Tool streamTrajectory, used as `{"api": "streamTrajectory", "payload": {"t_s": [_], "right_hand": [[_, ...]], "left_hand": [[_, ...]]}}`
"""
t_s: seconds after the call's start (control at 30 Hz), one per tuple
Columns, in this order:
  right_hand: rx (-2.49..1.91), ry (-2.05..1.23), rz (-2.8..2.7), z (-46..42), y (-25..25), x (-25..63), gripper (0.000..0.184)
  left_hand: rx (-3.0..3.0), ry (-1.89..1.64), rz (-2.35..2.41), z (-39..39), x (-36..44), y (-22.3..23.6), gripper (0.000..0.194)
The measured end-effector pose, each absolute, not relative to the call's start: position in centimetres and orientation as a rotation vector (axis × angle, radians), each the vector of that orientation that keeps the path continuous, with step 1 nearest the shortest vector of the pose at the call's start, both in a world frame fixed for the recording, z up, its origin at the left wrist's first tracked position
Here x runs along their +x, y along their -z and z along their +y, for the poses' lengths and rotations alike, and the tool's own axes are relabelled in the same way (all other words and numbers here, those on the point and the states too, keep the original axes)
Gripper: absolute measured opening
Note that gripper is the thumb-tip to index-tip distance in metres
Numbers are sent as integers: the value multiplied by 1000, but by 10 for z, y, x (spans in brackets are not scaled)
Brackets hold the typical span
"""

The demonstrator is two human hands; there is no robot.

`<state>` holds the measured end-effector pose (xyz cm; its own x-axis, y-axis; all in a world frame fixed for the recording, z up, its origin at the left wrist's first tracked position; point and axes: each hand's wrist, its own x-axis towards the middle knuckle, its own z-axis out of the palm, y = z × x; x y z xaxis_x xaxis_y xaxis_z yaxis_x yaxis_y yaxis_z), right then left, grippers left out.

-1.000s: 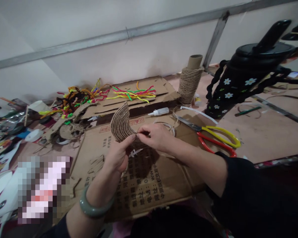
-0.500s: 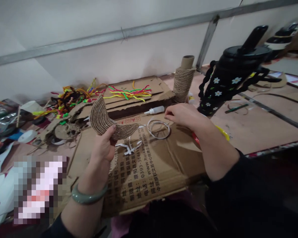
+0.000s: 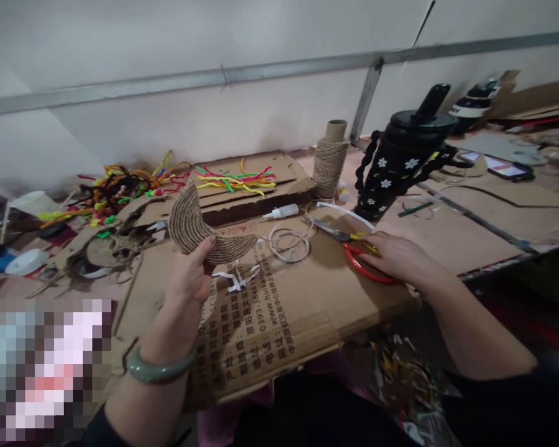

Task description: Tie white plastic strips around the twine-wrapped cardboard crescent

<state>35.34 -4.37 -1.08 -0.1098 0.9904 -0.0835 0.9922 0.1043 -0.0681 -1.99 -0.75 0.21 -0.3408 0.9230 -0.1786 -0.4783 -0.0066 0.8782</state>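
My left hand [image 3: 189, 277] pinches a crescent-shaped piece wrapped in brown twine [image 3: 199, 231] and holds it above a flattened cardboard box [image 3: 279, 310]. My right hand [image 3: 398, 256] lies over the red and yellow handles of a pair of scissors [image 3: 354, 248] on the cardboard, fingers curled onto them. A loop of pale cord [image 3: 289, 243] and some white scraps [image 3: 236, 277] lie between the two hands. A small glue bottle [image 3: 282, 212] rests just behind the cord.
A spool of twine [image 3: 328, 162] and a black flowered bottle [image 3: 400, 162] stand at the back right. Coloured pipe cleaners [image 3: 235, 178] lie on cardboard by the wall, more in a heap [image 3: 116, 186] at left. A phone [image 3: 500, 166] lies far right.
My right hand let go of the crescent piece, swung right across the cardboard and came down on the scissors. My left hand kept the crescent piece and drew it left.
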Motion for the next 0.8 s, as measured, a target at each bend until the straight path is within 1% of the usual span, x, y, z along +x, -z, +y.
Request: {"api": "streamTrajectory", "payload": {"t_s": [0.1, 0.23, 0.3, 0.43, 0.57, 0.67, 0.73, 0.8], "right_hand": [[2119, 183, 2305, -36, 13, 358, 55], [2175, 87, 2317, -36, 15, 367, 54], [2189, 117, 2318, -44, 15, 373, 54], [2159, 217, 2230, -69, 7, 379, 62], [2206, 248, 2201, -96, -12, 383, 56], [2298, 395, 2247, -111, -23, 385, 51], [2403, 541, 2371, -117, -24, 381, 48], [2466, 651, 2545, -120, -20, 370, 52]], "left_hand": [[539, -1599, 1096, -10, -16, -5, 20], [537, -1573, 1093, -13, -15, -8, 22], [541, -1576, 1093, -14, -15, -9, 22], [546, -1599, 1031, -16, -15, -12, 24], [566, -1620, 997, -16, -15, -11, 28], [560, -1623, 1008, -16, -16, -10, 30], [548, -1614, 1018, -15, -16, -10, 30], [538, -1607, 1020, -15, -16, -10, 30]]}}
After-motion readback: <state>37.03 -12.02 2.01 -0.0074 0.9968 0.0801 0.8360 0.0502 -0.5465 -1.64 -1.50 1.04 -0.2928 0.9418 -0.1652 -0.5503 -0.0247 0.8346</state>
